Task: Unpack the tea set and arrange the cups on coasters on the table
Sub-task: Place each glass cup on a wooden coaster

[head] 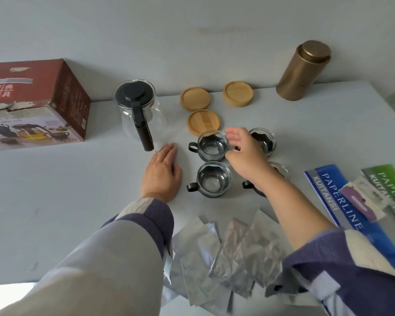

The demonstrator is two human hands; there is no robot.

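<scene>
Unpacking looks done; the cup-placing step is beginning. The right hand (243, 151) hovers with loosely spread fingers holding nothing, four glass cups (212, 145) around them, bamboo coasters (203, 122) just beyond. The left hand (162, 173) lies flat on the worktop (78, 190). Next comes gripping a cup

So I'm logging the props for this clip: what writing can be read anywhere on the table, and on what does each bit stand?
"经典水具": red box, white characters on its top face.
"PAPERLINE" and "KUITANSI": blue booklet.
"PAPERL…" and "KUITAN…", both cut off or covered: green booklet.
Fine print on the red box's side and front: too small to read.
Gold tin, teapot, coasters and foil packets: no writing seen.
</scene>
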